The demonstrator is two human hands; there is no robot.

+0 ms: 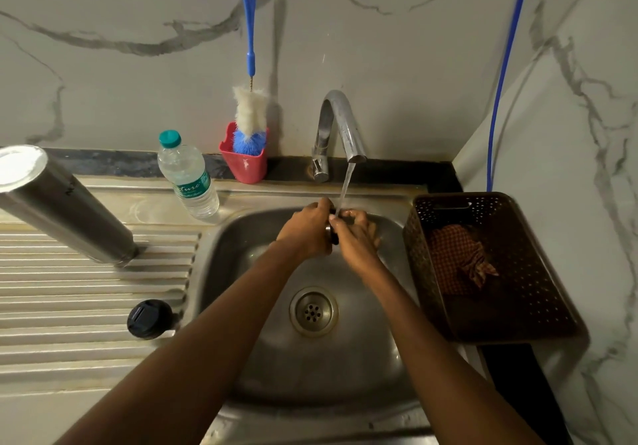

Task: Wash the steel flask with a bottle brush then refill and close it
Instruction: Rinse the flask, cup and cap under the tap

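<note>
The steel flask (65,209) stands upright on the ribbed drainboard at the left, its mouth open and showing white. A black cap (149,319) lies on the drainboard near the sink's left rim. The blue-handled bottle brush (251,109) stands head down in a red cup (245,165) behind the sink. Over the basin, my left hand (305,232) and my right hand (359,239) meet under the running tap (340,127). Between them they grip a small dark round piece (333,234), mostly hidden by the fingers. Water falls onto the fingers.
A clear plastic water bottle (188,177) with a teal cap stands beside the red cup. A dark perforated basket (538,306) holding a checked cloth sits right of the sink (241,237). The drain (313,311) is uncovered. A blue hose (504,75) runs down the right wall.
</note>
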